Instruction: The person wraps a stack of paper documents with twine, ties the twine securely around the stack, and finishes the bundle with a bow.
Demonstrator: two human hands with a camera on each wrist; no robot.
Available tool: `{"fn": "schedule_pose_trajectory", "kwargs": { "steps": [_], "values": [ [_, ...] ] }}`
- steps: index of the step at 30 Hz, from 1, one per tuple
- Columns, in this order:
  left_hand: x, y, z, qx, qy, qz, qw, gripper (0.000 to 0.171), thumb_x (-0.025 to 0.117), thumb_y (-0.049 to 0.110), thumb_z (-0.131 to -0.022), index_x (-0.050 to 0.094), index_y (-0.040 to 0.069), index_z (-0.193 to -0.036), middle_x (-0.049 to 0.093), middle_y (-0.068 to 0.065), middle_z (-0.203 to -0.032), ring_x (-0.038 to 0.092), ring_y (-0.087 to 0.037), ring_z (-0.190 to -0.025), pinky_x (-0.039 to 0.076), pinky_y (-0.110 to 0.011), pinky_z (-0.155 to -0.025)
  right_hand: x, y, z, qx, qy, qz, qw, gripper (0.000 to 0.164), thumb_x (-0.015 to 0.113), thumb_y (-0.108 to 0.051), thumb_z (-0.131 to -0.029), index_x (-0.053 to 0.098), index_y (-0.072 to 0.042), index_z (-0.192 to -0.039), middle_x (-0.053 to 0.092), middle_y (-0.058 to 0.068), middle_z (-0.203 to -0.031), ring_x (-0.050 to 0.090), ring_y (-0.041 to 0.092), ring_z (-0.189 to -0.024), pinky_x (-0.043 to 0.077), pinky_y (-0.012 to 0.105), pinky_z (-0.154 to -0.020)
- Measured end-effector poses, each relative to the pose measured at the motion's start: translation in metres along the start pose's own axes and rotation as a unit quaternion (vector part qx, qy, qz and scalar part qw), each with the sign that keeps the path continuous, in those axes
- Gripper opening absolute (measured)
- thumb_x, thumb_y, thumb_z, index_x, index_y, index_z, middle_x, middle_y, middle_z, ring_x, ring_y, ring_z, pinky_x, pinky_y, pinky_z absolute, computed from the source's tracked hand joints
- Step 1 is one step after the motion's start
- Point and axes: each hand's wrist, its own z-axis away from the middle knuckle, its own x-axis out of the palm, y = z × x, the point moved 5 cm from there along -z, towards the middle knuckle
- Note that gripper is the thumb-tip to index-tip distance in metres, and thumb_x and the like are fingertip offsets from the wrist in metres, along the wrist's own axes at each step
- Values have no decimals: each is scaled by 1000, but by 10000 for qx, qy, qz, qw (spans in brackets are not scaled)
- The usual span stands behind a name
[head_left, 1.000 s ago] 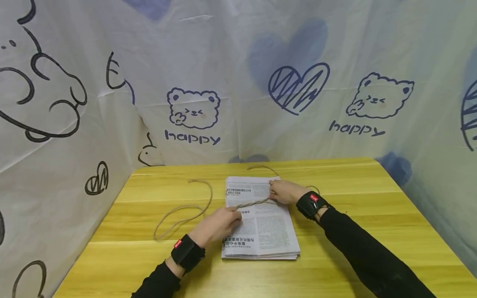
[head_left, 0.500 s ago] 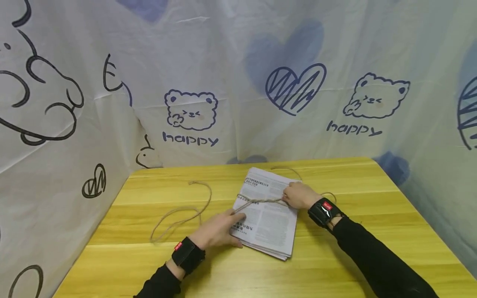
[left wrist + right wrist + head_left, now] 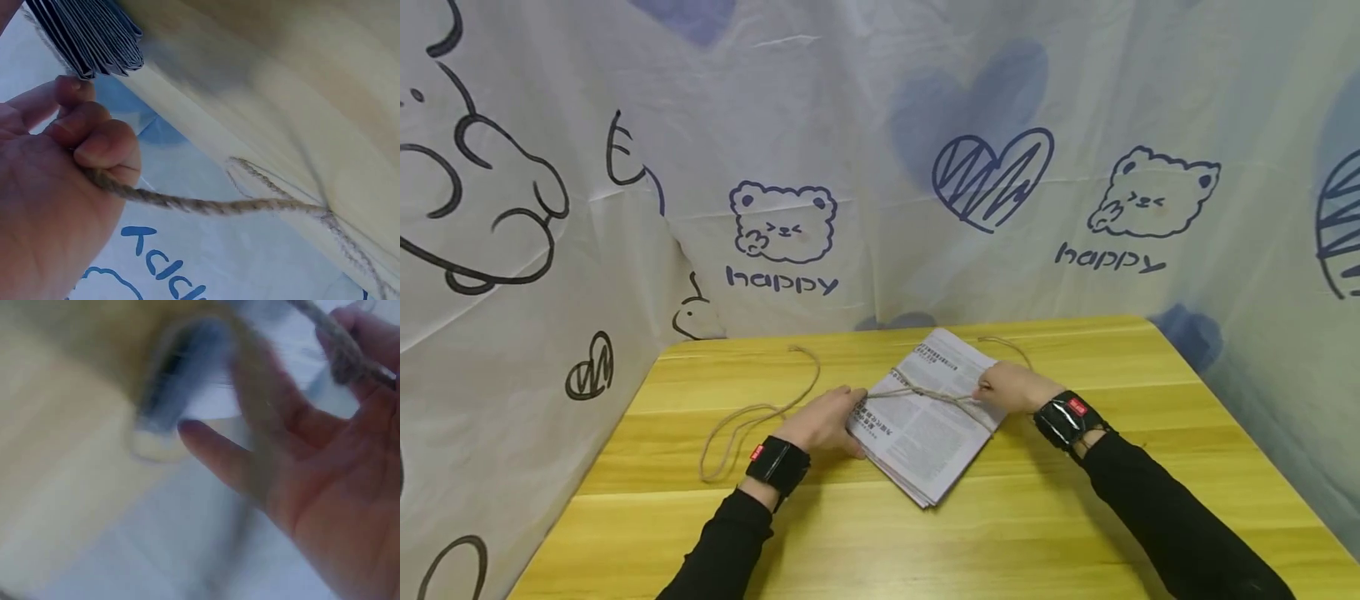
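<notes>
A folded stack of newspapers (image 3: 940,454) lies at an angle on the table. Natural-coloured twine (image 3: 925,390) crosses its top in strands that meet near the middle. At the stack's left edge, my left hand (image 3: 823,425) holds the twine; the left wrist view shows its fingers curled over the cord (image 3: 200,205), beside the layered paper edges (image 3: 94,47). My right hand (image 3: 1011,387) pinches twine at the right edge of the stack. In the blurred right wrist view, a knotted piece of twine (image 3: 344,353) runs along the fingers, and the thumb points toward the stack.
A loose tail of twine (image 3: 722,433) curves over the left part of the yellow wood-grain table (image 3: 1075,517). Another twine end (image 3: 1011,343) lies at the back right. A patterned cloth (image 3: 880,167) hangs behind and along both sides.
The newspaper stack has turned clockwise, its far end swinging right. My left hand has moved up along its left edge, and my right hand has shifted right. The loose left tail has moved slightly.
</notes>
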Motion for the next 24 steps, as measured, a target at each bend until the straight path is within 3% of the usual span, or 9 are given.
{"fn": "schedule_pose_trajectory", "kwargs": {
  "steps": [3,5,7,9,12,14,16,20,24],
  "values": [
    [-1,1,-3,91,35,-71,9999,93,92,32,-66,48,4,-143,59,-10,-127,56,-22,-112,45,-38,-102,3,14,-5,-176,41,-179,9997,31,65,-23,-94,63,-9,-67,62,8,-79,54,17,-70,43,29,-64],
    [-2,5,-4,169,53,-76,9998,86,92,27,-68,50,5,-139,60,-9,-127,57,-21,-112,45,-37,-101,5,21,-7,-157,-28,-181,9997,32,66,-25,-94,65,-9,-67,66,20,-101,62,29,-91,49,38,-81],
    [-1,10,-4,234,104,-134,9996,72,90,22,-70,55,6,-131,64,-8,-119,59,-20,-103,48,-36,-94,5,24,-9,-126,-84,-72,9999,32,66,-27,-94,67,-8,-68,62,31,-117,57,41,-114,45,48,-98],
    [-1,15,-1,253,206,-290,9990,57,87,18,-74,58,7,-121,67,-8,-108,61,-19,-92,50,-36,-84,5,24,-10,5,-184,9,9998,32,65,-29,-95,68,-9,-70,63,29,-115,50,46,-126,39,52,-107],
    [2,17,3,200,399,-559,9974,38,77,14,-84,57,9,-116,69,-9,-100,62,-18,-80,50,-36,-71,3,21,-8,238,-212,118,9994,31,65,-29,-94,67,-9,-70,65,14,-90,59,36,-107,47,43,-93],
    [4,14,5,138,475,-567,9972,34,67,10,-91,55,8,-122,70,-13,-103,64,-20,-82,52,-37,-72,2,17,-4,406,-234,164,9988,31,64,-29,-95,65,-9,-71,56,6,-80,57,26,-90,47,36,-76],
    [6,7,4,16,482,-370,9982,34,58,6,-95,51,6,-129,68,-16,-111,66,-22,-91,54,-39,-79,2,14,-1,559,-290,167,9979,30,64,-29,-95,65,-9,-72,52,4,-80,48,19,-79,39,31,-66],
    [7,-10,-3,-380,521,335,9974,33,48,9,-100,50,2,-132,63,-20,-124,62,-29,-113,49,-43,-97,3,5,6,630,-448,117,9969,29,63,-28,-96,65,-10,-73,53,4,-79,48,17,-77,39,28,-64],
    [5,-22,-11,-754,627,384,9944,33,52,24,-102,52,3,-128,62,-19,-121,62,-32,-111,49,-45,-94,0,0,12,453,-540,26,9975,26,63,-25,-96,66,-10,-74,53,-1,-68,48,14,-66,38,26,-58]
  ]
}}
